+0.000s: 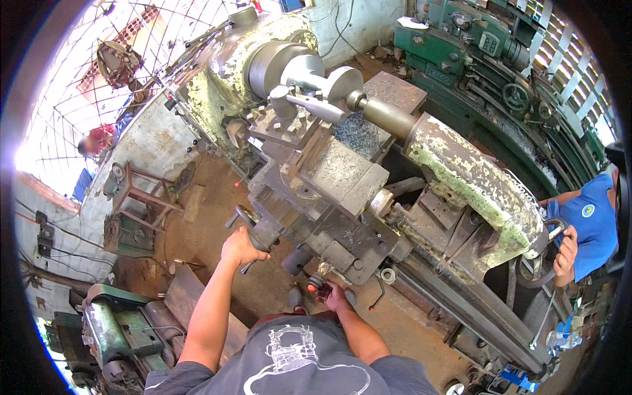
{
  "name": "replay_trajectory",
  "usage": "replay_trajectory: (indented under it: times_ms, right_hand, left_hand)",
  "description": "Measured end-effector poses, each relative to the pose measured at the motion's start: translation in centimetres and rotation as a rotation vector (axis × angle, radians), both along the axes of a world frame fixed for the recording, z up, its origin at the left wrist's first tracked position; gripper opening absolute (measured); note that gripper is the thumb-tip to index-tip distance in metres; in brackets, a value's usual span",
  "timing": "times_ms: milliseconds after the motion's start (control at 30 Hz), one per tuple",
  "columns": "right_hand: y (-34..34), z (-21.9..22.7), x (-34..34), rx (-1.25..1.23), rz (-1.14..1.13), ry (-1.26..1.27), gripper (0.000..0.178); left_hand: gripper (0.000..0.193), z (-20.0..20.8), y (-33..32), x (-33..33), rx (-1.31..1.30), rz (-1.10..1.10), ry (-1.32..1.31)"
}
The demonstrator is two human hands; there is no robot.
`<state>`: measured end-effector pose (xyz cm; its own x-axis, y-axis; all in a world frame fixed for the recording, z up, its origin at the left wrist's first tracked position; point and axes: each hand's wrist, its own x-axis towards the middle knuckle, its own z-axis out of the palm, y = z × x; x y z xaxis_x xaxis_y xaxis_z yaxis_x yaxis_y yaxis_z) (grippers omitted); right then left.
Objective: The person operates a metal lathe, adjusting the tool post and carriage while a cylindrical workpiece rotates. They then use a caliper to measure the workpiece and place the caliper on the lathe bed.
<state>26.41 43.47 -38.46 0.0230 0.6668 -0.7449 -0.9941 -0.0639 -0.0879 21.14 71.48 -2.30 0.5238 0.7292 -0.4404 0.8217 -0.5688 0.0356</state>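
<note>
A large metal lathe with worn, pale paint stands before me. My left hand (243, 249) is closed around the rim of a handwheel (245, 214) on the carriage side; the palm hides part of it. Close to my body, my right hand (334, 297) has its fingers curled on a dark round knob (316, 281) with a red-tipped lever (312, 288) beside it. Above, the chuck (280, 66) holds a shiny stepped workpiece (343, 84), met at its other end by the tailstock centre (357, 100). The toolpost (283, 125) sits close to the workpiece.
At the right, a person in a blue shirt (596, 217) has a hand (565, 253) on the tailstock handwheel (536, 273). A green lathe (454, 66) stands behind. Metal chips (359, 135) lie below the workpiece. A small stand (148, 191) and green machine (122, 329) are at left.
</note>
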Motion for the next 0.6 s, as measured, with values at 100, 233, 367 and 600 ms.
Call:
replay_trajectory:
  times_ms: [100,233,367,600]
  right_hand:
    - [-0.4,0.2,0.0,-0.073,0.026,-0.065,0.035]
    - [-2.3,-1.0,-0.1,-0.092,0.188,-0.180,0.039]
    - [-4.5,-3.2,-0.7,-0.211,0.361,-0.391,0.038]
    - [-7.8,-8.2,-1.5,-0.179,0.840,-0.955,0.042]
  left_hand:
    - [0.098,0.0,-0.3,0.1,0.023,0.000,0.011]
    - [0.097,0.0,-0.2,0.4,0.021,0.015,0.047]
    - [0.094,0.2,-0.2,0.9,0.047,0.013,0.016]
    - [0.093,0.1,-0.7,1.1,0.082,0.012,0.017]
